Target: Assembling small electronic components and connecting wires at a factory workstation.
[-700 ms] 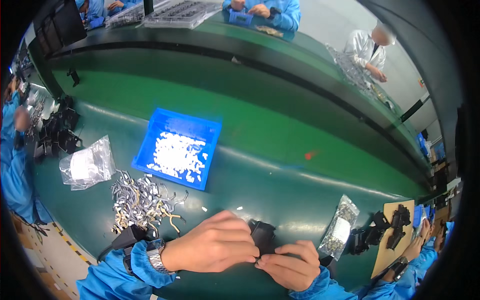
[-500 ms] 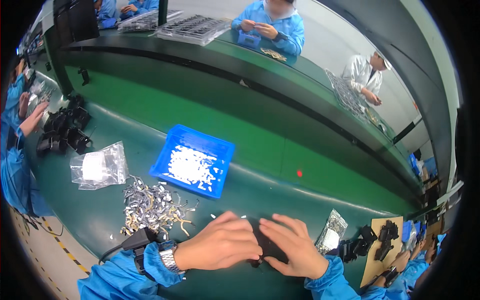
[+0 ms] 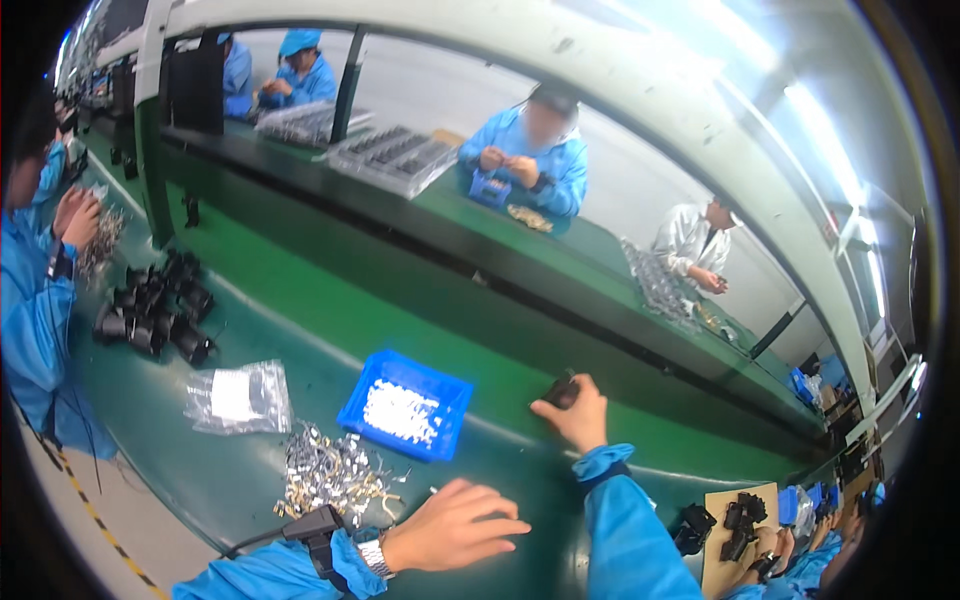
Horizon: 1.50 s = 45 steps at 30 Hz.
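Out over the green belt, my right hand (image 3: pixel 580 418) is closed around a small black plastic part (image 3: pixel 562 391), gripped between thumb and fingers. My left hand (image 3: pixel 458 530) holds nothing above the green table; its fingers are stretched out and apart. Just beyond and left of it lies a tangled pile of short wires with small connectors (image 3: pixel 330 478), some grey and some tan. A blue bin (image 3: pixel 456 415) behind that pile holds many small white pieces (image 3: pixel 398 410).
A clear plastic bag (image 3: pixel 268 398) and a heap of black plastic parts (image 3: pixel 150 310) lie on the left. More black parts (image 3: pixel 693 528) sit at right, by a cardboard sheet (image 3: pixel 716 575). Co-workers flank the table; others sit across the belt (image 3: pixel 670 420), near trays (image 3: pixel 390 160).
My right hand has moved forward from the table to over the belt with the black part. My left hand has let go and spread its fingers. The view has tilted up.
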### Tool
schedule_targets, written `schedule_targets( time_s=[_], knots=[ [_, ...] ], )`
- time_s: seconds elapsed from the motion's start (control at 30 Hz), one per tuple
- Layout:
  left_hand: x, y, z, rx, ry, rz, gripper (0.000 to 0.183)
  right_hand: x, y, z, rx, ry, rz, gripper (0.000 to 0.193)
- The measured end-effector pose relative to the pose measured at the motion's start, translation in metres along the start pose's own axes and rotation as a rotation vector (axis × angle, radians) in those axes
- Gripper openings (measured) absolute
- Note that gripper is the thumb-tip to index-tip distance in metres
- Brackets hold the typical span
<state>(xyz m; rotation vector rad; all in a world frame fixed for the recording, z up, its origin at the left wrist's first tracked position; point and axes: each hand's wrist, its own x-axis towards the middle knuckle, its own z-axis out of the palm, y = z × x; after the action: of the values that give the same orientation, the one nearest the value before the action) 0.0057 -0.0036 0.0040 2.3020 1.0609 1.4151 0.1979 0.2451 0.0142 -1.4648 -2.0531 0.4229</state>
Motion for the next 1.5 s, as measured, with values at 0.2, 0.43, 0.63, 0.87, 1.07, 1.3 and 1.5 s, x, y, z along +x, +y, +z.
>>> schedule_targets(
  time_s=[0.2,0.43,0.63,0.87,1.07,1.3,1.5],
  knots=[
    [-0.003,-0.004,0.002,-0.010,0.004,-0.010,0.027,-0.022,-0.002,-0.021,0.093,0.001,-0.004,0.103],
    [-0.001,-0.006,-0.010,0.062,-0.086,-0.044,0.023,-0.086,-0.028,-0.185,-0.152,-0.305,-0.167,0.059],
    [0.005,-0.008,-0.001,0.022,-0.164,-0.043,0.018,-0.165,0.045,-0.241,-0.410,-0.341,0.092,0.042],
    [0.005,-0.003,-0.001,0.057,-0.200,-0.083,0.010,-0.221,0.074,-0.201,-0.508,-0.192,0.046,0.034],
    [-0.003,-0.001,-0.006,0.053,-0.170,-0.142,0.009,-0.203,0.009,-0.197,-0.337,-0.055,-0.266,0.032],
    [0.017,0.037,-0.050,0.137,0.000,-0.222,0.011,-0.190,-0.037,-0.116,-0.002,-0.321,-0.651,0.044],
    [-0.004,0.052,-0.121,0.299,0.027,-0.488,0.011,-0.188,-0.009,-0.060,0.119,-0.373,-0.790,0.012]
  ],
)
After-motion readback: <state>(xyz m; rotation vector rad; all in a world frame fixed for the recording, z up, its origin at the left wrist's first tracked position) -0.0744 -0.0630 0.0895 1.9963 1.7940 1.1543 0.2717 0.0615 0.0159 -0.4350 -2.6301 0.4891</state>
